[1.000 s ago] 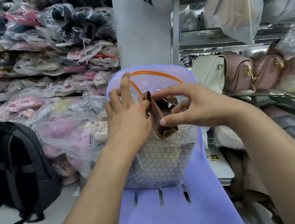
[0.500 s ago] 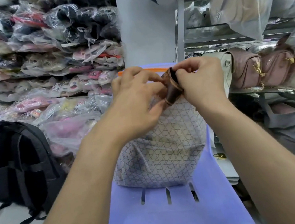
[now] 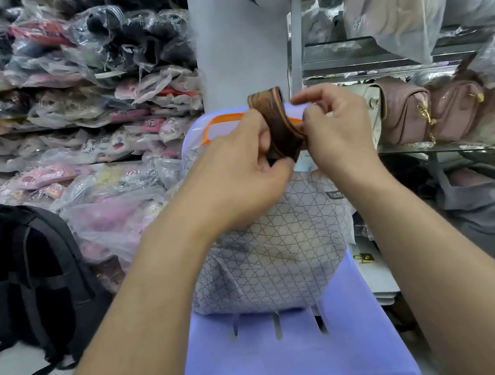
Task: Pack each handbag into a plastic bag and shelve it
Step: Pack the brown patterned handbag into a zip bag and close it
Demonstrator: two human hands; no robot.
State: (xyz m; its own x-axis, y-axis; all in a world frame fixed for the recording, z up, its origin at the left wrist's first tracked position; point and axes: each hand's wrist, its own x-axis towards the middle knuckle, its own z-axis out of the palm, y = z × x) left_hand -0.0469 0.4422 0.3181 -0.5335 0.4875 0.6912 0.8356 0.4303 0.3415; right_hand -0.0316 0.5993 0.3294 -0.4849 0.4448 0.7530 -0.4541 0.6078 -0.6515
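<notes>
On the seat of the lilac plastic chair (image 3: 294, 364), by its back edge, stands the white geometric-patterned handbag (image 3: 278, 251). The left hand (image 3: 238, 173) and right hand (image 3: 338, 130) each grip its folded brown strap (image 3: 279, 128) in a pinch, probably bundling it for bagging.

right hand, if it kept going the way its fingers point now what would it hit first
The brown strap: the right hand points left at it and seems to be pinching it. Just past the strap are the fingers of the left hand, though depth is hard to judge here.

Left grip (image 3: 238, 170) and right grip (image 3: 338, 127) both pinch brown strap (image 3: 279, 125), handbag (image 3: 277, 245) just below them on blue chair (image 3: 291, 364).
</notes>
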